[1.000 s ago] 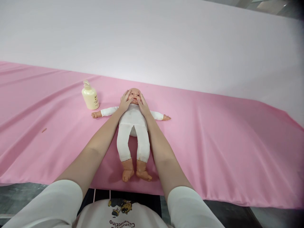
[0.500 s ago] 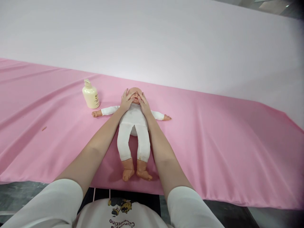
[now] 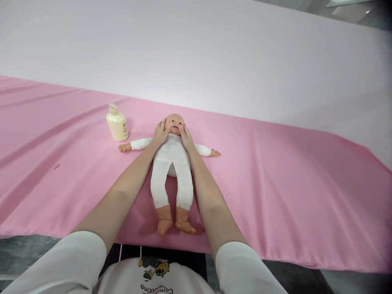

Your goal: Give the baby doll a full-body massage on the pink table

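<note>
A baby doll (image 3: 172, 149) in a white outfit lies on its back, arms spread and bare feet toward me. My left hand (image 3: 161, 132) rests against the left side of its head, thumb on the cheek near the mouth. On the opposite cheek lies my right hand (image 3: 185, 135), its thumb also close to the mouth. Both hands are open, with fingers extended along the sides of the head; some fingertips are hidden behind it. The doll's eyes and forehead show between my hands.
A cream pump bottle (image 3: 117, 124) stands left of the doll, near its outstretched hand. A small brownish strip (image 3: 56, 166) lies farther left on the pink cloth (image 3: 290, 183). Behind the cloth is a white surface (image 3: 196, 53). The cloth's front edge runs close to my body.
My hands have slid down and outward from over the doll's eyes to its cheeks, uncovering its eyes. The doll and the bottle stay in place.
</note>
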`<state>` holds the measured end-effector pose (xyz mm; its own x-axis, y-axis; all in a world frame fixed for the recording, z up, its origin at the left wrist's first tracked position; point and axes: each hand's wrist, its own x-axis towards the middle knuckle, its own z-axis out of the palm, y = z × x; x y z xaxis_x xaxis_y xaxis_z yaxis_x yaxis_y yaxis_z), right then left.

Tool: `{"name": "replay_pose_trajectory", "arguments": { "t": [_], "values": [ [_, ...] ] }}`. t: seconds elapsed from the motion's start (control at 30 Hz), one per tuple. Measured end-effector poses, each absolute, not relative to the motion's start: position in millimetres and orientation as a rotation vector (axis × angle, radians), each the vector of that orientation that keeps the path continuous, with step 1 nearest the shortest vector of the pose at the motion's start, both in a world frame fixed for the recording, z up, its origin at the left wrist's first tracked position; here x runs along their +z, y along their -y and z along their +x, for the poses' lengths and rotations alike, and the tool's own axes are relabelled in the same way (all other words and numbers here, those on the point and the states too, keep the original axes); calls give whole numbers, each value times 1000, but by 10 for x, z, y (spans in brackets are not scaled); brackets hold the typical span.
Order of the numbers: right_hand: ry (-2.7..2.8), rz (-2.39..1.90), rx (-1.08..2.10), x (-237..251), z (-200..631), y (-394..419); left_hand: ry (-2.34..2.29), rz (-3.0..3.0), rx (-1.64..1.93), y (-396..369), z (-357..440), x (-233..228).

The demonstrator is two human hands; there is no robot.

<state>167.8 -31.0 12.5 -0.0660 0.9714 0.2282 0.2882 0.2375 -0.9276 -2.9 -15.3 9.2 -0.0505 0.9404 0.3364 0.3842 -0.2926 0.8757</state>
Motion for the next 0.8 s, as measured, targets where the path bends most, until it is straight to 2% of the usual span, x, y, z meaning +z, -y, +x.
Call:
{"name": "replay_pose_trajectory", "arguments": {
  "t": [0.2,0.4,0.57,0.8],
  "values": [
    [1598,-1043,852,185,1661,381,-1270,1790,1409,121,-36,65],
    [1521,-1221,938,167,1651,366,-1313,1758,1413,56,-41,8],
    [1562,-1065,856,175,1637,360,-1217,1721,1476,-24,-51,-74],
    [1527,-1123,880,208,1660,378,-1194,1591,1481,-109,-42,-157]
  ]
}}
